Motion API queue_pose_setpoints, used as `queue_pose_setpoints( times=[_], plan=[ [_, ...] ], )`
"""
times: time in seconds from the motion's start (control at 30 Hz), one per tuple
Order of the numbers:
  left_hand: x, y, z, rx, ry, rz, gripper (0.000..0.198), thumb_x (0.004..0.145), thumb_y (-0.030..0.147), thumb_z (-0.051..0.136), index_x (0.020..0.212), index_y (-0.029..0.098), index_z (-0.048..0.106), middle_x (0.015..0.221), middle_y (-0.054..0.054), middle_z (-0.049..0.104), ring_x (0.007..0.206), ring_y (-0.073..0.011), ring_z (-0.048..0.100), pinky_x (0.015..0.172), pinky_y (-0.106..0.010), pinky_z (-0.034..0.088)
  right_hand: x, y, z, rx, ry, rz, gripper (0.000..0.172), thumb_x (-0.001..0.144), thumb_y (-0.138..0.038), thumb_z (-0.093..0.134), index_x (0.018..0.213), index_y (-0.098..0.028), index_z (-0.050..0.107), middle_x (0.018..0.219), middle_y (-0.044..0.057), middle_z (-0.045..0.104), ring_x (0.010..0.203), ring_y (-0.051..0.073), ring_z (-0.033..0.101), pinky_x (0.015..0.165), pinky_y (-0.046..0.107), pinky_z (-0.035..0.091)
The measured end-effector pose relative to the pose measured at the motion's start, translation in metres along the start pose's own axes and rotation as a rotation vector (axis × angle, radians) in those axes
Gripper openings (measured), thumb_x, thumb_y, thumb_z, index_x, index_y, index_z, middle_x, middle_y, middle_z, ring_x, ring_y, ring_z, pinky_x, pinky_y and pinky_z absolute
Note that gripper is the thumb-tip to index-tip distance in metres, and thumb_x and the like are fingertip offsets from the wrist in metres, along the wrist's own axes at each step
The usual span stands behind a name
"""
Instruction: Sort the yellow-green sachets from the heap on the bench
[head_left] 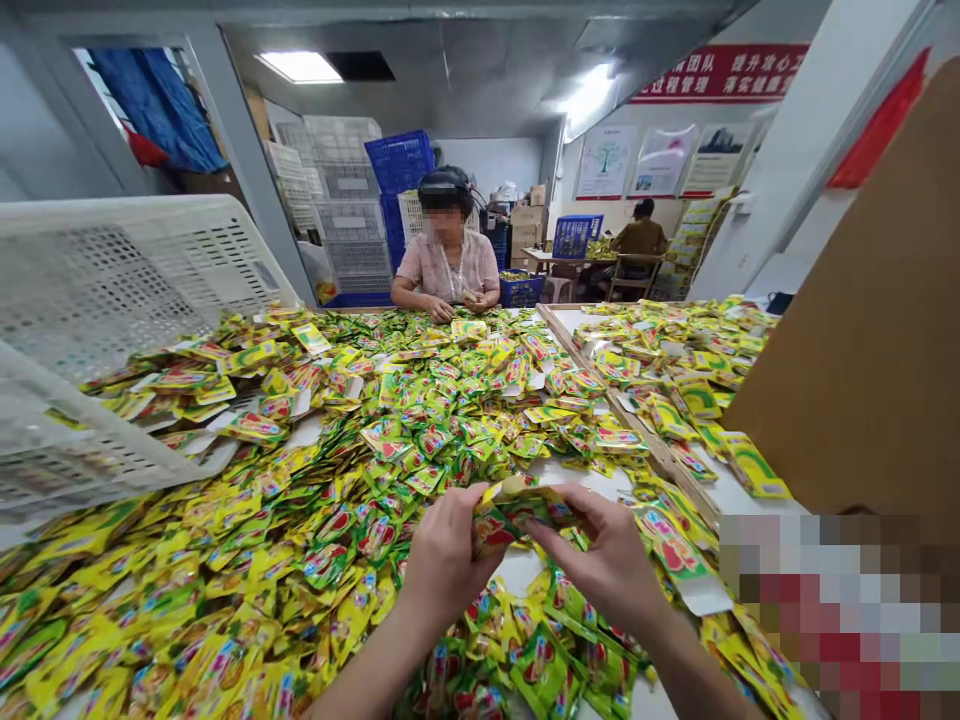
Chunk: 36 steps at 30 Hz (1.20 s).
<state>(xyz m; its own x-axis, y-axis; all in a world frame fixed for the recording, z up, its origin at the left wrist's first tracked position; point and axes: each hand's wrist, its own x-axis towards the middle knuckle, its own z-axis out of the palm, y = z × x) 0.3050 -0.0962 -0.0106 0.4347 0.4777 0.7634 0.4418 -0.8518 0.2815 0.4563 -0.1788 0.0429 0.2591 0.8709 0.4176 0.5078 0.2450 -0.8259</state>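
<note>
Low over the table, my left hand (450, 545) is closed around one end of a small yellow-and-green carton (499, 515) with a red fruit print. My right hand (607, 550) pinches the other end, its thumb against the green side. Whether a sachet is between the right fingers is hidden. Below and around both hands lie loose green sachets (544, 660) with red fruit prints. To the left spread many yellow sachets (225, 600). Beside my right forearm rests another carton (679, 540) with a white end flap out.
A white perforated crate (150, 240) lies tipped at the left, cartons spilling by it. A wooden divider strip (645, 440) runs along the table's right part. A brown cardboard panel (847, 330) stands at right. Across the table sits a person (448, 260), hands over the pile.
</note>
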Motion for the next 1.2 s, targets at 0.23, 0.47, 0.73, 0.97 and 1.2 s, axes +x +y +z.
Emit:
queue_pose_setpoints(
  times=[0.23, 0.47, 0.73, 0.97, 1.2],
  plan=[
    [-0.008, 0.002, 0.000, 0.062, -0.038, 0.057, 0.037, 0.082, 0.030, 0.056, 0.114, 0.019, 0.042, 0.085, -0.005, 0.063, 0.073, -0.0211, 0.063, 0.061, -0.032, 0.051, -0.002, 0.000, 0.005, -0.058, -0.021, 0.039, 0.015, 0.080, -0.032, 0.061, 0.078, -0.020, 0.070, 0.076, 0.004, 0.068, 0.072, 0.019, 0.063, 0.067, 0.030, 0.049],
    [-0.012, 0.011, -0.003, -0.150, -0.033, -0.080, 0.048, 0.080, 0.037, 0.058, 0.118, 0.018, 0.038, 0.094, -0.008, 0.062, 0.080, -0.0205, 0.064, 0.065, -0.030, 0.054, -0.006, 0.011, 0.039, -0.264, 0.432, -0.215, 0.011, 0.076, -0.034, 0.069, 0.080, -0.024, 0.067, 0.071, 0.002, 0.068, 0.090, 0.027, 0.062, 0.083, 0.042, 0.039],
    [-0.015, 0.000, -0.006, -0.141, -0.046, -0.076, 0.038, 0.082, 0.029, 0.051, 0.117, 0.018, 0.041, 0.094, -0.008, 0.063, 0.080, -0.0224, 0.063, 0.066, -0.033, 0.053, -0.010, 0.000, 0.041, -0.371, -0.067, -0.103, 0.017, 0.071, -0.032, 0.071, 0.086, -0.027, 0.068, 0.094, 0.003, 0.071, 0.100, 0.030, 0.059, 0.099, 0.057, 0.020],
    [-0.009, -0.001, -0.013, -0.177, -0.151, -0.120, 0.051, 0.075, 0.031, 0.063, 0.121, 0.020, 0.044, 0.103, -0.009, 0.063, 0.092, -0.0245, 0.062, 0.076, -0.037, 0.052, -0.004, 0.003, 0.038, -0.126, -0.137, 0.102, 0.015, 0.079, -0.031, 0.057, 0.077, -0.020, 0.067, 0.077, 0.004, 0.069, 0.077, 0.021, 0.061, 0.082, 0.037, 0.043],
    [-0.009, 0.000, -0.014, -0.323, -0.205, -0.252, 0.041, 0.075, 0.027, 0.061, 0.113, 0.021, 0.049, 0.103, -0.007, 0.066, 0.093, -0.0218, 0.065, 0.078, -0.034, 0.053, -0.002, -0.002, 0.038, -0.151, -0.233, 0.079, 0.026, 0.084, -0.037, 0.053, 0.075, -0.018, 0.068, 0.073, 0.004, 0.067, 0.071, 0.019, 0.059, 0.075, 0.034, 0.047]
  ],
)
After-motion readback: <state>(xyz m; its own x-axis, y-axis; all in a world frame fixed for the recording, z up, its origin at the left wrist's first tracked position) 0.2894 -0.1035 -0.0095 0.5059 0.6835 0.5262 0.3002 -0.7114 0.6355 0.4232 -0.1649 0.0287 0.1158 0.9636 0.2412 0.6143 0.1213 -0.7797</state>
